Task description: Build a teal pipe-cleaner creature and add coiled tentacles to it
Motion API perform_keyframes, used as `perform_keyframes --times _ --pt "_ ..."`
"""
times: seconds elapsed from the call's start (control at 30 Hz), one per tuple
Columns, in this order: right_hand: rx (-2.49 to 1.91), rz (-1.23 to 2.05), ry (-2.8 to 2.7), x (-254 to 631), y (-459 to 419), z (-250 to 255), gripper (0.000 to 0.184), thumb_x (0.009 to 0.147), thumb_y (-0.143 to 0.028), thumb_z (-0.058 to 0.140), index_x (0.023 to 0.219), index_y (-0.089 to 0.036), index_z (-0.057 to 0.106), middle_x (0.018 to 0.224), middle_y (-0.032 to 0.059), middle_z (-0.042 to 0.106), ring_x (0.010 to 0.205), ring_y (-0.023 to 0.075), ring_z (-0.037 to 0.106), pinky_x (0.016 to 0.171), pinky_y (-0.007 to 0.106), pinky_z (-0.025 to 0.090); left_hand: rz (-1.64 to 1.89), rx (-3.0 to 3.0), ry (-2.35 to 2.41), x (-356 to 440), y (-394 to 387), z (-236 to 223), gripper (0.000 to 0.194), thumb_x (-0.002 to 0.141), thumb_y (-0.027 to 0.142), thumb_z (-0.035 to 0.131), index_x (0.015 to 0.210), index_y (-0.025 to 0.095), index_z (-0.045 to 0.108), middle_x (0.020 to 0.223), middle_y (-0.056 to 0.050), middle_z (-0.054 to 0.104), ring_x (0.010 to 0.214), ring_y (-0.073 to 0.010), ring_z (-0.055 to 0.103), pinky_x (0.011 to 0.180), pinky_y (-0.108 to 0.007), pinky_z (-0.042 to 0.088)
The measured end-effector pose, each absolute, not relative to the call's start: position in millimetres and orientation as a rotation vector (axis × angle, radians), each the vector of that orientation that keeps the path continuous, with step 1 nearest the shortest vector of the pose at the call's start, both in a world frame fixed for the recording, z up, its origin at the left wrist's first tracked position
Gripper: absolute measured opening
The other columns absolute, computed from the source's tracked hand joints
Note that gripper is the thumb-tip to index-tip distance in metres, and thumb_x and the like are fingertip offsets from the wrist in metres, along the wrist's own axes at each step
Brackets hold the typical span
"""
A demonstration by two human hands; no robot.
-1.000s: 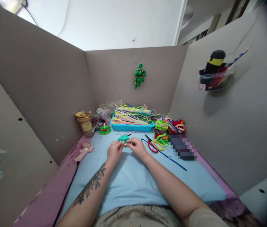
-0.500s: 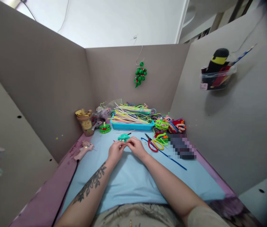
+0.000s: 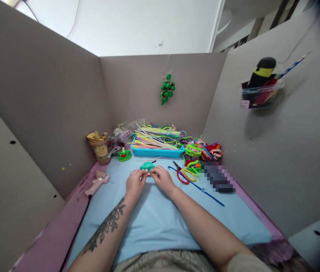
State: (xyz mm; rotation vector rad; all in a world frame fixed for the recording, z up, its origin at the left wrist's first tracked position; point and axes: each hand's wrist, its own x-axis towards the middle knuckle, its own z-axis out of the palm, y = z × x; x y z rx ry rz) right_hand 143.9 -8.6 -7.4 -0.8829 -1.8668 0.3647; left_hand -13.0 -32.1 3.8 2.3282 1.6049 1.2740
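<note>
My left hand (image 3: 136, 182) and my right hand (image 3: 162, 177) meet over the blue cloth, fingertips pinched close together. Between them shows a small pale piece (image 3: 149, 174), too tiny to make out, which both hands seem to pinch. Just beyond the fingers lies a teal fuzzy pipe-cleaner piece (image 3: 147, 166), its near edge partly hidden by them. To the right of my right hand are scissors (image 3: 184, 174) with one red and one yellow handle loop. A dark blue pipe cleaner (image 3: 209, 195) lies slantwise beneath the scissors.
A blue tray (image 3: 156, 152) full of pastel pipe cleaners stands at the back. On the left are a pink glue gun (image 3: 98, 184), a brown cup (image 3: 100, 150) and a green pipe-cleaner figure (image 3: 124, 154). Colourful pipe-cleaner pieces (image 3: 193, 150) and a blurred dark object (image 3: 218, 176) lie right. Grey panels enclose the table.
The fingertips have drawn together and then slightly apart, with the pale piece showing between them again. The teal piece stays just beyond the hands. The view has shifted slightly.
</note>
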Motion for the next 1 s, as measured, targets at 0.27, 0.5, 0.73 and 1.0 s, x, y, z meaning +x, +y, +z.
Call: perform_keyframes --times 0.27,0.5,0.73,1.0 --pt "-0.910 0.217 -2.042 149.4 -11.8 -3.1 0.014 0.086 -0.018 0.047 0.084 -0.021 0.061 0.084 0.0056 0.058 0.081 0.0182 0.054 0.074 0.030 0.043 1.267 2.374 1.613 -16.2 -30.2 3.2 0.013 0.084 0.026 0.055 0.087 0.022 0.067 0.085 -0.003 0.068 0.082 -0.0180 0.058 0.077 -0.030 0.042" --pt "-0.919 0.237 -1.919 145.2 -9.6 -6.8 0.013 0.085 -0.016 0.045 0.079 -0.019 0.056 0.076 0.0039 0.054 0.078 0.0184 0.052 0.072 0.030 0.043 1.295 2.236 1.627 -13.8 -29.7 2.1 0.016 0.083 0.028 0.056 0.082 0.021 0.070 0.075 -0.003 0.062 0.074 -0.0151 0.057 0.070 -0.026 0.043" --pt "-1.066 0.112 -1.919 134.9 -6.1 -16.6 0.014 0.083 -0.014 0.044 0.077 -0.019 0.056 0.076 0.0057 0.053 0.075 0.0200 0.052 0.070 0.031 0.044 1.285 2.042 1.488 -5.6 -26.5 -2.5 0.015 0.079 0.024 0.057 0.073 0.019 0.070 0.067 0.000 0.063 0.065 -0.0124 0.054 0.066 -0.024 0.042" --pt "-0.963 0.611 -1.643 141.4 -8.3 -6.2 0.013 0.079 -0.027 0.055 0.071 -0.019 0.061 0.069 0.0020 0.057 0.068 0.0157 0.052 0.064 0.028 0.043 1.363 2.035 1.482 -11.7 -25.4 -0.4 0.016 0.080 0.027 0.058 0.081 0.018 0.071 0.067 -0.001 0.059 0.060 -0.0115 0.051 0.060 -0.023 0.041"
